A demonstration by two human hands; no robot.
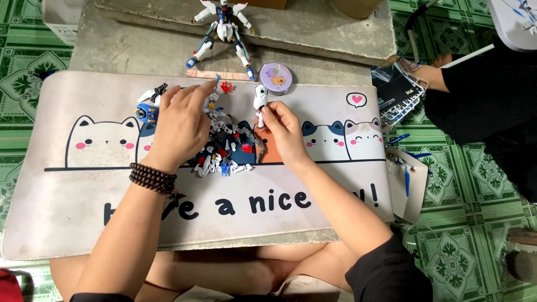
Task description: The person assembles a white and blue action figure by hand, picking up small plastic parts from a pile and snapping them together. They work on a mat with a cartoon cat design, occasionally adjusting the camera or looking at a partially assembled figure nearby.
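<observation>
A pale desk mat point(72, 207) printed with cartoon cats and dark lettering is spread over a grey concrete slab point(313, 33), seen from above. The left hand point(180, 126), a dark beaded bracelet point(152, 178) at its wrist, is laid flat over a heap of small model-kit parts point(226, 146), fingers point(206, 89) stretched and holding nothing. The right hand point(285, 133) is pinched around a small white model limb point(260, 103), held upright just beside the heap. An assembled white and blue robot model point(224, 31) is laid on the slab beyond, with a round lilac tin point(276, 78) near it. At right, another person's hand point(430, 72) is seen by white plastic part frames point(408, 103)
</observation>
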